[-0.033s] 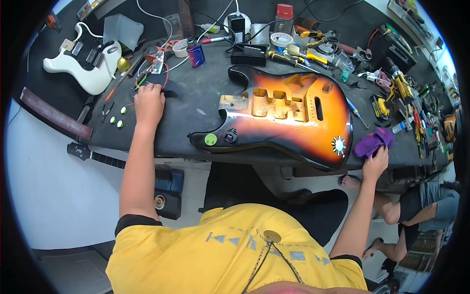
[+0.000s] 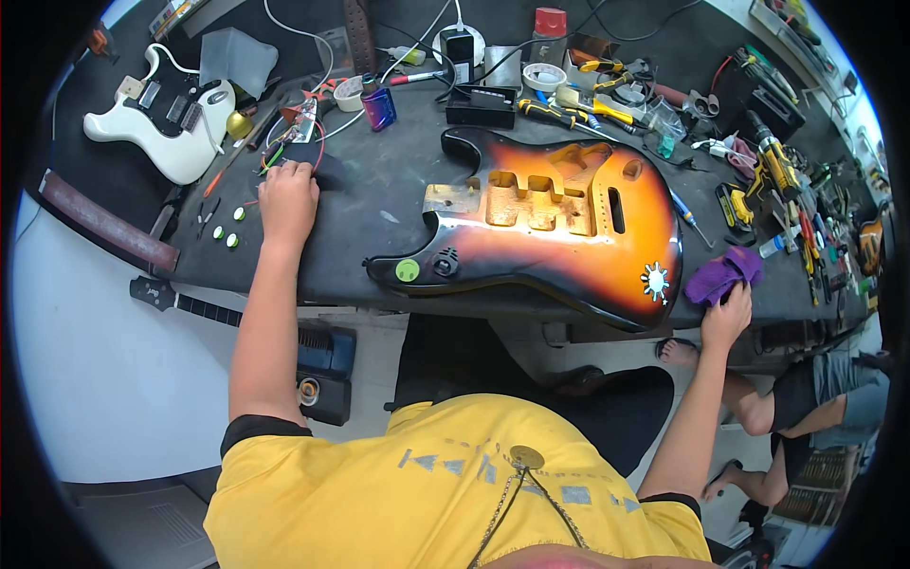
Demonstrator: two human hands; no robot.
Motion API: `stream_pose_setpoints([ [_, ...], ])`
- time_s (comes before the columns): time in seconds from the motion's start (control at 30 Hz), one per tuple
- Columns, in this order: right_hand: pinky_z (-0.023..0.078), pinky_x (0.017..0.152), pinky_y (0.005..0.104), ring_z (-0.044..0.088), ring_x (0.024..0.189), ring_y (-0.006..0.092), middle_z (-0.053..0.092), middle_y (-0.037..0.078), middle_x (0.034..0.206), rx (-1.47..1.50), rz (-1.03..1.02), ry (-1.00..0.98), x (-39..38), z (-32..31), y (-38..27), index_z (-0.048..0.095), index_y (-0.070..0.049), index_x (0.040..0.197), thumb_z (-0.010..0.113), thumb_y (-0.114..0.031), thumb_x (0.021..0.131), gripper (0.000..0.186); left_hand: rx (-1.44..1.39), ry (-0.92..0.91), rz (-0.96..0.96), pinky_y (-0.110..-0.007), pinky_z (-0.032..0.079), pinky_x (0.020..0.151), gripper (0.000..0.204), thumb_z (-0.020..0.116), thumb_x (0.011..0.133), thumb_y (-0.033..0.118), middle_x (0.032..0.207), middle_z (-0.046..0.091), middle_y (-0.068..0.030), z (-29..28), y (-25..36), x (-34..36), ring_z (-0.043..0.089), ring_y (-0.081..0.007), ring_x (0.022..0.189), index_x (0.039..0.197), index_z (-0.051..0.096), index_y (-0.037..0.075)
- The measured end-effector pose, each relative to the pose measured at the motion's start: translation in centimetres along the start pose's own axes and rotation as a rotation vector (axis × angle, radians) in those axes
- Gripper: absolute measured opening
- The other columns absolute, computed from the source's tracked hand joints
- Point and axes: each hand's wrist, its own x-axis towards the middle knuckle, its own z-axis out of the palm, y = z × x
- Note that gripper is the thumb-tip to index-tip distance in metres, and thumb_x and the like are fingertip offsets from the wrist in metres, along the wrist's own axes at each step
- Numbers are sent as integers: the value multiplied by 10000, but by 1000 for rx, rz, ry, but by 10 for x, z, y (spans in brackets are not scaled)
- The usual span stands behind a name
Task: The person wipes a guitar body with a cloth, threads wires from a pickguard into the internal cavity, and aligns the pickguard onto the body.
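A sunburst electric guitar body (image 2: 559,256) lies flat on the dark workbench in front of me, its bare wood cavities facing up. At its lower right, my right hand (image 2: 728,318) grips a bunched purple cloth (image 2: 722,277) resting on the bench. Over on the left, my left hand (image 2: 288,201) is down on the bench with its fingers curled. Beyond those fingertips lies a small wired electronic assembly (image 2: 301,123) with red, green and white leads. A dark flat piece lies partly under the hand; what the fingers hold, if anything, is hidden.
Small white-and-green knobs (image 2: 232,240) sit left of my left arm. A white guitar body (image 2: 166,119) stands at the far left. Behind are a purple bottle (image 2: 378,104), a black box (image 2: 482,106) and pliers (image 2: 607,109). A yellow drill (image 2: 773,166) lies right; another person's legs (image 2: 768,417) show below.
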Motion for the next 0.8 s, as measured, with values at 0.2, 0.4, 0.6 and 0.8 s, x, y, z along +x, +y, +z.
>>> stream_pose_setpoints([
  [0.2, 342, 1220, 560, 494, 1457, 450, 512, 244, 1614, -10, 9, -5, -1, -1, 3, 525, -14, 1535, 605, -408, 1039, 639, 23, 421, 1, -507, 519, 941, 192, 675, 1010, 167, 1147, 697, -125, -7, -23, 12, 652, -360, 1128, 1159, 668, 45],
  [0.4, 344, 1220, 561, 491, 1458, 451, 513, 242, 1614, -27, -6, -11, 0, 4, -1, 534, -15, 1530, 621, -391, 1034, 629, -194, 548, -163, -505, 509, 1007, 270, 599, 1106, 207, 1198, 708, -223, -40, -120, 52, 651, -437, 1152, 1261, 645, -8],
  [0.6, 343, 1223, 564, 490, 1469, 433, 515, 240, 1615, -32, -17, 18, -2, 6, 2, 540, -3, 1524, 609, -423, 1039, 645, -834, 528, -460, -353, 553, 920, 358, 600, 1141, 225, 1168, 735, -109, -138, -118, 56, 707, -204, 1038, 1379, 632, -41],
  [0.8, 372, 1238, 497, 494, 1491, 416, 545, 229, 1577, 440, 43, 129, 4, -25, -7, 577, -15, 1475, 735, -172, 959, 562, -1427, 311, -446, -286, 551, 888, 335, 612, 1140, 175, 1183, 711, -58, -185, -52, 45, 673, -120, 1021, 1385, 626, -53],
])
